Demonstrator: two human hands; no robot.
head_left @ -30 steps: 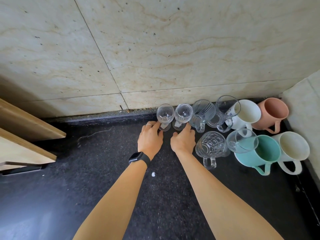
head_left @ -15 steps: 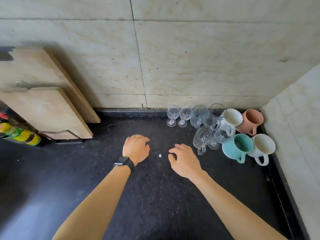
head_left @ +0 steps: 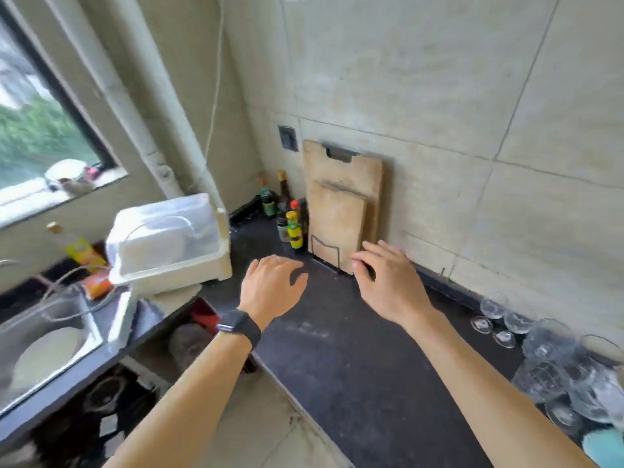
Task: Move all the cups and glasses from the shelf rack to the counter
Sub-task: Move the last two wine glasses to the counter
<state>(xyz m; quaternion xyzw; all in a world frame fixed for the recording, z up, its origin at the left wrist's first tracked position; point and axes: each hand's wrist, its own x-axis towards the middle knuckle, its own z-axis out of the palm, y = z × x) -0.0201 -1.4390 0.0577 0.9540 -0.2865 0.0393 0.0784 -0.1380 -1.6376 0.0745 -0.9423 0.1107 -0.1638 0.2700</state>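
My left hand, with a black watch on its wrist, hovers over the black counter with fingers spread and nothing in it. My right hand is beside it, also empty with fingers apart. At the right edge of the view, two small stemmed glasses stand by the wall. Several clear glass mugs crowd the corner behind them, and a teal mug is cut off at the bottom right. The view is blurred.
Two wooden cutting boards lean on the tiled wall, with sauce bottles to their left. A white covered dish rack sits on the left counter near a steel sink holding a plate. A window is at the far left.
My view has swung left, away from the cups. Both hands let go of the stemmed glasses, drew back, and now hover empty near the cutting boards.
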